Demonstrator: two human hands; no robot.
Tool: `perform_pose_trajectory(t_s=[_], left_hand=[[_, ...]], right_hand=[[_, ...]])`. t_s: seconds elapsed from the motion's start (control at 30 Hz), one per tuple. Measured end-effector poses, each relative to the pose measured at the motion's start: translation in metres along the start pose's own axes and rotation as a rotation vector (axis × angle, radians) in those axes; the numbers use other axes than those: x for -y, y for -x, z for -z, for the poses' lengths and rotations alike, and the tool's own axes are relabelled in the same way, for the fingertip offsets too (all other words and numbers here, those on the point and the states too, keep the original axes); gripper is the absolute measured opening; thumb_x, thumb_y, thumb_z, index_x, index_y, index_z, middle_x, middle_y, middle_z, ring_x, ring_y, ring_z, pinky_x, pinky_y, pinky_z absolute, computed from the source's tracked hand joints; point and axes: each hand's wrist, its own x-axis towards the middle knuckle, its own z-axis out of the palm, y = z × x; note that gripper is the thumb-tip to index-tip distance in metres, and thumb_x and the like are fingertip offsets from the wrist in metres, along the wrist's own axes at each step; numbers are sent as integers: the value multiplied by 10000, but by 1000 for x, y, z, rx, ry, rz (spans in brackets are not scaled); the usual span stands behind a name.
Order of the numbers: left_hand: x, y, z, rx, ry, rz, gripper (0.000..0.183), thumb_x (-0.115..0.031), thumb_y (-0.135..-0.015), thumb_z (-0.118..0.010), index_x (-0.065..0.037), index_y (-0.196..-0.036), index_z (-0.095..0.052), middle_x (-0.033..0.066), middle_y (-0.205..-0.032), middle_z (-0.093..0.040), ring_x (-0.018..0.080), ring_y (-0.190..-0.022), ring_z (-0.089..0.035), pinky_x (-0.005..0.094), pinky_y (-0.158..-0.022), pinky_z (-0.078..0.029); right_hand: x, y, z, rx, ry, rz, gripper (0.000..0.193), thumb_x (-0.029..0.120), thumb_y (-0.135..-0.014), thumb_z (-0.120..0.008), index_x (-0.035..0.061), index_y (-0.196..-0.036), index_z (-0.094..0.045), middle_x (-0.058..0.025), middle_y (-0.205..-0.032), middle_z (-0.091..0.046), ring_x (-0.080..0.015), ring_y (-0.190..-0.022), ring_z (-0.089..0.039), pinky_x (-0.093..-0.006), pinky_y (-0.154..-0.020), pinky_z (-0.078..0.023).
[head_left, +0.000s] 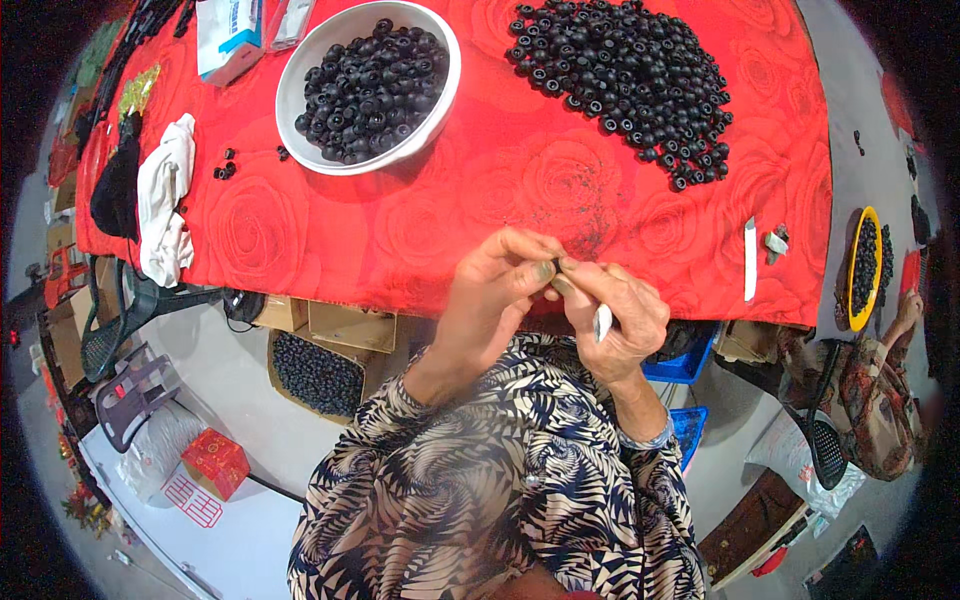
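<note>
My left hand and my right hand meet over the table's near edge, fingertips together. Pinched in the left fingers is a small black piece, mostly covered by them; it resembles the round black parts on the table. A slim white tool end sticks out from under the curled right fingers, and its other end is hidden. Beyond the hands, black crumbs are scattered on the red cloth. A large heap of small round black parts lies at the far right.
At the far left stands a white bowl of black parts. A white cloth, a tissue pack and a white strip lie on the red tablecloth. Below are an open carton and blue crates. Another person sits right.
</note>
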Motion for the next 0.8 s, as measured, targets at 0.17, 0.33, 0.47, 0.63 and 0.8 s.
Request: perform_pose_trajectory(t_s=[0.17, 0.33, 0.47, 0.63, 0.8], left_hand=[[-1, -2, -2, -56, -63, 25, 110, -24, -839, -542, -21, -949, -532, 87, -938, -570, 146, -824, -542, 259, -716, -435], [-6, -4, 1, -63, -6, 0, 126, -67, -880, -485, -9, -979, -536, 87, -911, -575, 140, -760, -526, 239, -699, -429], [-6, -7, 9, -20, 46, 31, 149, -61, -866, -502, -7, -1001, -536, 89, -925, -572, 140, -782, -524, 242, -703, -429], [-9, -6, 13, 45, 62, 18, 184, -34, -828, -544, -12, -1011, -533, 88, -942, -566, 140, -802, -523, 254, -729, -431], [-4, -7, 17, 67, 47, 8, 175, -30, -825, -547, -28, -1000, -531, 82, -957, -564, 141, -837, -526, 268, -753, -435]], right_hand=[[4, 3, 5, -4, 57, -50, 133, 18, -701, -667, -4, -823, -619, -81, -666, -610, -140, -539, -551, -244, -503, -422], [0, 1, 21, 64, -149, -413, 269, 150, -804, -597, -31, -999, -557, -129, -893, -573, -198, -767, -575, -289, -642, -439], [-8, 2, 30, 159, -2, -264, 284, 75, -809, -575, -51, -1060, -535, -127, -895, -579, -188, -785, -579, -282, -677, -454], [10, 3, 20, 102, -92, -469, 317, 26, -719, -680, -33, -999, -543, -149, -857, -608, -190, -785, -617, -274, -664, -483], [6, 7, 11, 140, -38, -277, 294, 83, -677, -734, -1, -877, -535, -121, -731, -618, -227, -623, -632, -304, -528, -491]])
